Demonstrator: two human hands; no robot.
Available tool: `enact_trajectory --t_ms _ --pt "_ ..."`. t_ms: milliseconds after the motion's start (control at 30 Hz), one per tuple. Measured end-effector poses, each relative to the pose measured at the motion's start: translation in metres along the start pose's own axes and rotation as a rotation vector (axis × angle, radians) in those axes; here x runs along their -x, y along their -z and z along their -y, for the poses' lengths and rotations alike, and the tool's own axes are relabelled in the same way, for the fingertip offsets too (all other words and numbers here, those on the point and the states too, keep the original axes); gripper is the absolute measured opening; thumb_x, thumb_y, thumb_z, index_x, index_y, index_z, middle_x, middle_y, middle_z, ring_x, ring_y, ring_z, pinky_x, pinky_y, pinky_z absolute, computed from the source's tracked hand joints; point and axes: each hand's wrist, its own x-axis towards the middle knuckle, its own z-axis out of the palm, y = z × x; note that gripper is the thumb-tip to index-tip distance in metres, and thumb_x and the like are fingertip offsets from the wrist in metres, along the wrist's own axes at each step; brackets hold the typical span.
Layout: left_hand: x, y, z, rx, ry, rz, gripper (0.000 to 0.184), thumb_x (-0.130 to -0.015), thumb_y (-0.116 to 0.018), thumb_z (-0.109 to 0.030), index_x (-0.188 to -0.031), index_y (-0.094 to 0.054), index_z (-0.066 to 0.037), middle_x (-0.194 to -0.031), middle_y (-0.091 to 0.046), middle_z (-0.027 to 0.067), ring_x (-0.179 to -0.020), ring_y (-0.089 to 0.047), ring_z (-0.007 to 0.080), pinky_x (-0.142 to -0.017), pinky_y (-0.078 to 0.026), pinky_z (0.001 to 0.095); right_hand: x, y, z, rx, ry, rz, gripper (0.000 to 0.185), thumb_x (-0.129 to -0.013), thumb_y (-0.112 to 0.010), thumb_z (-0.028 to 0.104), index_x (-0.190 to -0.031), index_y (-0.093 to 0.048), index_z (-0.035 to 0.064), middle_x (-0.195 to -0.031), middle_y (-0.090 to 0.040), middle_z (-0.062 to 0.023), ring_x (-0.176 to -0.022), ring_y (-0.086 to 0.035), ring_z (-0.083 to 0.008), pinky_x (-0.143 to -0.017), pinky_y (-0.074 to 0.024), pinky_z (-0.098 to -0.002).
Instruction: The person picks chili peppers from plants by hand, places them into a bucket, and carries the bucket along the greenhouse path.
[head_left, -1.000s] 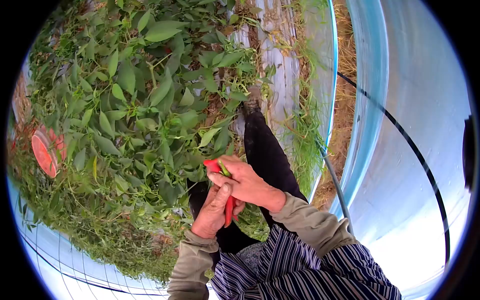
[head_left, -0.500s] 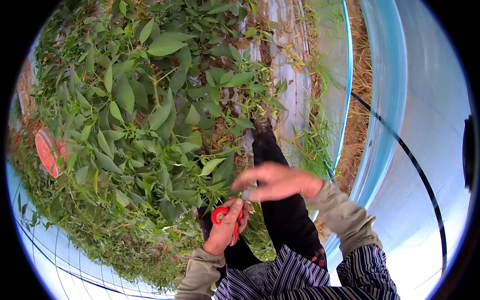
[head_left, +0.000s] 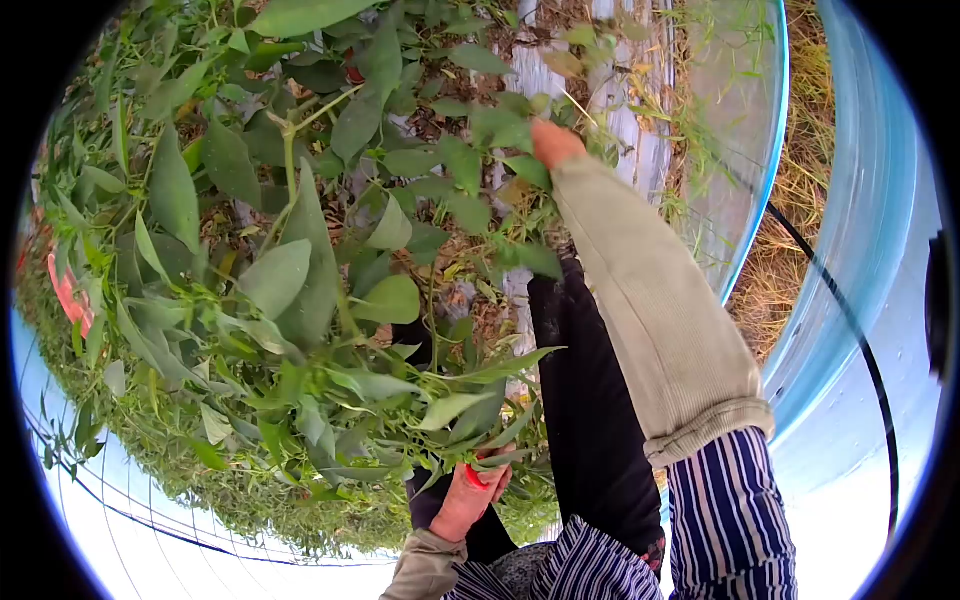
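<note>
My left hand (head_left: 470, 500) is low in the view, near my lap, closed around red-handled scissors (head_left: 477, 479). Only a bit of the red handle shows between the fingers, and leaves cover part of the hand. Stretched far forward, my right hand (head_left: 556, 146) is at the edge of the pepper-like leafy plants (head_left: 280, 280). Its fingers are hidden behind leaves, so what they touch cannot be made out.
Pale plastic sheeting (head_left: 648, 110) with dry debris covers the ground by the plants. On the right stand a blue-edged film wall (head_left: 850, 190), dry straw (head_left: 790, 260) and a black hose (head_left: 845, 310). A red container (head_left: 70, 295) shows at far left among foliage.
My right hand has moved from beside the left hand forward to the plants. The left hand still grips the scissors, lower and slightly right in view. My view has come closer to the foliage.
</note>
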Motion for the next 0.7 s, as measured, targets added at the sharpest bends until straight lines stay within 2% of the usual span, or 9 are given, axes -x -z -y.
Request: enact_trajectory --t_ms 33,67,100,133,200,367,567,633,700 --pt "0.002 0.000 0.002 0.022 -0.024 -0.020 0.035 -0.093 -0.053 -0.035 -0.094 -0.055 -0.001 -0.062 -0.046 -0.0015 -0.048 -0.039 0.0047 -0.042 -0.030 0.0188 -0.009 -0.041 -0.041 -0.257 0.114 0.001 0.033 -0.075 -0.067 0.024 -0.103 -0.066 0.0063 -0.109 -0.062 -0.0181 -0.099 -0.061 -0.0324 -0.083 -0.0489 -0.0396" --pt "0.000 0.002 0.001 0.015 -0.005 -0.006 0.033 -0.094 -0.051 -0.034 -0.093 -0.055 -0.001 -0.061 -0.045 -0.0015 -0.047 -0.038 0.0048 -0.041 -0.030 0.0190 0.004 -0.043 -0.041 -0.410 -0.066 0.095 0.031 -0.072 -0.069 0.018 -0.099 -0.066 0.0030 -0.106 -0.062 -0.0208 -0.092 -0.061 -0.0357 -0.079 -0.0485 -0.0397" --pt "0.001 0.000 -0.008 0.017 -0.002 0.001 0.033 -0.094 -0.051 -0.034 -0.093 -0.055 -0.001 -0.061 -0.045 -0.0015 -0.047 -0.038 0.0048 -0.041 -0.030 0.0190 0.002 -0.059 -0.048 -0.404 -0.071 0.095 0.031 -0.072 -0.069 0.018 -0.099 -0.066 0.0030 -0.106 -0.062 -0.0208 -0.092 -0.061 -0.0357 -0.079 -0.0485 -0.0397" --pt "0.002 -0.003 -0.020 0.010 0.042 -0.009 0.033 -0.094 -0.051 -0.033 -0.093 -0.055 -0.001 -0.061 -0.045 -0.0014 -0.047 -0.038 0.0050 -0.041 -0.030 0.0193 -0.003 -0.088 -0.060 -0.629 -0.090 -0.055 0.031 -0.073 -0.069 0.012 -0.100 -0.064 0.0002 -0.103 -0.063 -0.0203 -0.088 -0.061 -0.0333 -0.078 -0.0482 -0.0389" --pt "0.006 -0.011 -0.029 0.018 0.072 -0.042 0.032 -0.094 -0.050 -0.032 -0.091 -0.055 -0.001 -0.058 -0.044 -0.0011 -0.045 -0.037 0.0050 -0.039 -0.030 0.0198 0.047 -0.036 -0.029 -1.085 -0.095 -0.165 0.031 -0.076 -0.066 0.001 -0.104 -0.058 -0.0061 -0.098 -0.064 -0.0141 -0.083 -0.059 -0.0217 -0.077 -0.0476 -0.0340" --pt "0.009 -0.021 -0.029 -0.008 -0.023 -0.033 0.033 -0.094 -0.051 -0.033 -0.092 -0.055 0.000 -0.058 -0.045 -0.0008 -0.044 -0.039 0.0049 -0.040 -0.030 0.0193 0.113 0.011 -0.012 -1.421 -0.163 -0.137 0.023 -0.084 -0.061 0.002 -0.106 -0.059 -0.0004 -0.095 -0.062 -0.0038 -0.086 -0.058 -0.0130 -0.076 -0.0487 -0.0254" --pt "0.030 -0.042 -0.062 -0.127 -0.068 -0.002 0.033 -0.094 -0.051 -0.033 -0.093 -0.056 0.000 -0.062 -0.046 -0.0020 -0.047 -0.040 0.0047 -0.042 -0.029 0.0190 0.168 0.009 -0.014 -1.957 -0.196 0.005 0.029 -0.088 -0.057 0.007 -0.117 -0.054 0.0029 -0.101 -0.061 -0.0047 -0.088 -0.056 -0.0152 -0.079 -0.0455 -0.0302" --pt "0.034 -0.049 -0.062 -0.121 -0.064 -0.034 0.031 -0.094 -0.050 -0.031 -0.091 -0.057 -0.001 -0.063 -0.047 -0.0018 -0.048 -0.039 0.0045 -0.042 -0.029 0.0190 0.181 0.004 -0.016 -1.956 -0.181 -0.039 0.027 -0.091 -0.055 0.013 -0.117 -0.052 0.0055 -0.102 -0.061 -0.0060 -0.090 -0.057 -0.0186 -0.080 -0.0471 -0.0338" --pt "0.034 -0.053 -0.064 -0.061 -0.130 -0.025 0.029 -0.094 -0.050 -0.029 -0.091 -0.057 -0.001 -0.063 -0.046 -0.0021 -0.048 -0.039 0.0044 -0.042 -0.029 0.0190 0.200 0.003 -0.016 -2.252 -0.268 0.131 0.027 -0.091 -0.055 0.017 -0.116 -0.050 0.0072 -0.104 -0.060 -0.0072 -0.096 -0.058 -0.0213 -0.083 -0.0483 -0.0374"
